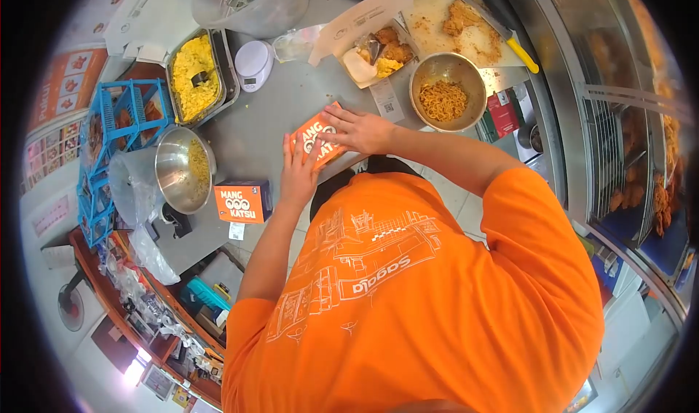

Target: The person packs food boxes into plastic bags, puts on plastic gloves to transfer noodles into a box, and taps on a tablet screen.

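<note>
An orange takeaway box (318, 138) with white lettering sits closed on the steel counter in front of me. My left hand (299, 168) rests on its left side, fingers stretched along the lid and edge. From the right, my right hand (362, 131) lies across the upper right part of the lid, fingers extended and apart. Both hands touch the box; its far underside is hidden. A second orange box (242, 202) stands closed to the left, with a printed receipt (237, 230) by it.
Behind are an open box of food (378, 56), a bowl of noodles (448, 92), a kitchen scale (254, 65) and a tray of yellow food (194, 85). A steel bowl (171, 169) is at left. A yellow-handled knife (523, 54) lies on the cutting board (433, 21).
</note>
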Motion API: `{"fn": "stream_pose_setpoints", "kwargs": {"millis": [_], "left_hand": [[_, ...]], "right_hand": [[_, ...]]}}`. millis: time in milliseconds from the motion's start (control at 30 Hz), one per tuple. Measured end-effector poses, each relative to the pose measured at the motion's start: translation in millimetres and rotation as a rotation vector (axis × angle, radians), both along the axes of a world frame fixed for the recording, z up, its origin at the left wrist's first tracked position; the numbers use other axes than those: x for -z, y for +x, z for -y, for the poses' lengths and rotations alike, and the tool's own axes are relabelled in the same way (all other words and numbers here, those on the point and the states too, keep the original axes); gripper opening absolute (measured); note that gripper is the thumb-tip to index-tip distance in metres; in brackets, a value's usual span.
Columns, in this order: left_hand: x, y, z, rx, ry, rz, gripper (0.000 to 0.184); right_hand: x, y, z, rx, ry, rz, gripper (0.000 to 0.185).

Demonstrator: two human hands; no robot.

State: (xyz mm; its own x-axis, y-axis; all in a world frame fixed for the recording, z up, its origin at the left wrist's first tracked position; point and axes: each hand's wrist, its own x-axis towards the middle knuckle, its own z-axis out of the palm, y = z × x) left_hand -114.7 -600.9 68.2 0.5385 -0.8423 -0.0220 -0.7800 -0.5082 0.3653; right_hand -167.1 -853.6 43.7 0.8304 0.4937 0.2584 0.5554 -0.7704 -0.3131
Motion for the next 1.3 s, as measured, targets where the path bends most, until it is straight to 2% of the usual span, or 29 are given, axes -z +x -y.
{"fn": "stream_pose_setpoints", "kwargs": {"millis": [67, 167, 200, 267, 333, 400, 433, 500, 567, 633, 667, 733, 800, 833, 900, 933, 1000, 1133, 1200, 1233, 1300], "left_hand": [[-4, -1, 3, 0.002, -0.024, 0.023, 0.066], [-19, 3, 5, 0.050, 0.040, 0.006, 0.065], [-16, 5, 6, 0.034, 0.050, 0.005, 0.065], [-11, 11, 10, 0.031, 0.245, 0.159, 0.063], [-17, 17, 10, -0.022, 0.152, 0.261, 0.056], [-46, 16, 1, -0.172, 0.030, 0.253, 0.045], [-67, 23, -23, -0.236, 0.072, 0.284, 0.045], [-96, 29, -59, -0.423, -0.334, 0.226, 0.038], [-101, 50, -130, -0.593, -0.410, 0.511, 0.031], [-93, 79, -217, -0.885, -0.453, 0.695, 0.029], [-78, 91, -268, -1.140, -0.394, 0.483, 0.029], [-33, 116, -372, -1.466, -0.142, 0.173, 0.030], [20, 139, -455, -1.429, -0.266, -0.041, 0.033], [21, 137, -458, -1.457, -0.273, -0.074, 0.033], [-17, 150, -444, -1.441, -0.085, -0.581, 0.033], [-22, 154, -441, -1.447, -0.095, -0.605, 0.033], [-21, 164, -447, -1.346, -0.169, -0.836, 0.028], [-4, 160, -454, -1.312, -0.326, -0.989, 0.025], [-14, 147, -457, -1.445, -0.632, -1.074, 0.026], [-17, 141, -460, -1.442, -0.634, -1.079, 0.026], [-20, 126, -461, -1.453, -0.799, -1.088, 0.025]], "right_hand": [[-9, -8, 0, 0.038, -0.011, -0.205, 0.062], [-34, -15, 2, 0.047, 0.017, -0.257, 0.064], [-30, -19, -1, 0.029, 0.025, -0.259, 0.064], [-14, -20, -12, 0.151, -0.019, -0.226, 0.065], [3, -15, -24, 0.265, 0.050, -0.181, 0.067], [9, -7, -44, 0.326, 0.182, -0.074, 0.065], [10, -2, -51, 0.363, 0.194, -0.015, 0.063], [9, 4, -69, 0.451, 0.162, -0.017, 0.060], [7, 0, -80, 0.476, 0.142, -0.005, 0.059], [4, -5, -94, 0.523, 0.115, 0.011, 0.059], [6, -10, -100, 0.573, 0.109, 0.020, 0.056], [8, -16, -112, 0.611, 0.085, 0.036, 0.054], [10, -29, -119, 0.600, 0.074, 0.007, 0.056], [9, -32, -124, 0.594, 0.042, -0.019, 0.056], [5, -35, -132, 0.575, 0.010, -0.061, 0.055], [2, -35, -135, 0.580, 0.009, -0.090, 0.055], [-7, -28, -148, 0.576, -0.033, -0.104, 0.055], [-15, -27, -155, 0.580, -0.111, -0.151, 0.059], [-16, -26, -161, 0.588, -0.120, -0.171, 0.060], [-11, -26, -161, 0.600, -0.134, -0.156, 0.060], [-11, -30, -162, 0.610, -0.159, -0.149, 0.059]]}}
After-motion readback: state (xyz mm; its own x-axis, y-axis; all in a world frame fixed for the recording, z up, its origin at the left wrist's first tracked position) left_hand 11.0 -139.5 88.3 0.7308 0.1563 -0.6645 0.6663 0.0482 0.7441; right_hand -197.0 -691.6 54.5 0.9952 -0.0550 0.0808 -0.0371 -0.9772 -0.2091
